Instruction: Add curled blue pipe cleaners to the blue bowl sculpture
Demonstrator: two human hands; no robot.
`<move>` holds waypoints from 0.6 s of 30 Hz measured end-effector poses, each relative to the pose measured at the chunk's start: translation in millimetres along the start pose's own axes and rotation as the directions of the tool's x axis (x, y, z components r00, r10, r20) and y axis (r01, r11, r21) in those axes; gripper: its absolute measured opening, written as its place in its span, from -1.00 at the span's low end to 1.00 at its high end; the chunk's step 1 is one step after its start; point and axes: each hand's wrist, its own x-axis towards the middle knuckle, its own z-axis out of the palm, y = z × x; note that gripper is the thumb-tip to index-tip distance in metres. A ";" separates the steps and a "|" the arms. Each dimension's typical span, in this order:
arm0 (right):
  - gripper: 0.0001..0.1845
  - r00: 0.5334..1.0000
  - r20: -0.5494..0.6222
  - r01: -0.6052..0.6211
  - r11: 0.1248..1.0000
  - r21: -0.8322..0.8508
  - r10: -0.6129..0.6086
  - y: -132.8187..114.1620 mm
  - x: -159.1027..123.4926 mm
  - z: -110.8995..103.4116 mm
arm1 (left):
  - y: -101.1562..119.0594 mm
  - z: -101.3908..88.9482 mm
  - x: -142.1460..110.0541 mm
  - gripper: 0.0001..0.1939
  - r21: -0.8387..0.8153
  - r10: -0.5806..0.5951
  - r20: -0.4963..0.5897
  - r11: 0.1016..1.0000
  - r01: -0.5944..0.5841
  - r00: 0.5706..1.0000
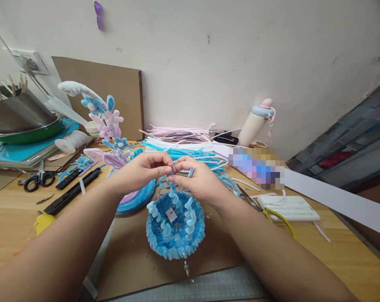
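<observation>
My left hand [153, 167] and my right hand [192, 178] meet above a round blue fuzzy basket-like piece [175, 251]. The fingers of both are pinched together around a thin blue pipe cleaner [171, 170], whose tip pokes up between them. Curled light-blue pipe cleaner spirals [190, 218] rise from inside the round piece, and one coil runs up toward my fingertips. A small white tag [171, 215] lies within it. Clear beads [186, 268] hang at its near rim. Behind my left wrist rests a blue and pink fuzzy disc [136, 203].
A pipe cleaner flower stem [109, 126] stands at back left, near black-handled scissors [40, 178] and a metal pot [18, 111]. Pipe cleaner bundles [183, 147] lie behind my hands. At right are yellow-handled scissors [280, 220], a white power bank [292, 207] and a bottle [255, 123].
</observation>
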 end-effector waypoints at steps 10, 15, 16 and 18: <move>-0.93 1.000 -0.021 -0.005 0.999 0.050 0.006 1.9 1.2 1.9 | -2.7 2.8 -1.7 -0.79 -0.112 -0.071 0.027 0.991 0.074 0.997; -0.92 1.000 -0.018 -0.023 0.999 0.030 0.023 2.1 0.7 1.5 | -2.7 4.1 -1.8 -0.77 -0.121 -0.105 0.019 0.987 0.107 0.994; -0.92 1.000 -0.022 -0.022 0.999 0.028 0.023 2.4 0.8 1.9 | -2.1 4.6 -1.6 -0.77 -0.118 -0.108 0.012 0.987 0.108 0.994; -0.94 0.999 -0.031 -0.018 1.000 0.024 0.018 2.7 0.9 2.7 | -0.2 5.8 -0.9 -0.76 -0.108 -0.109 -0.014 0.988 0.107 0.994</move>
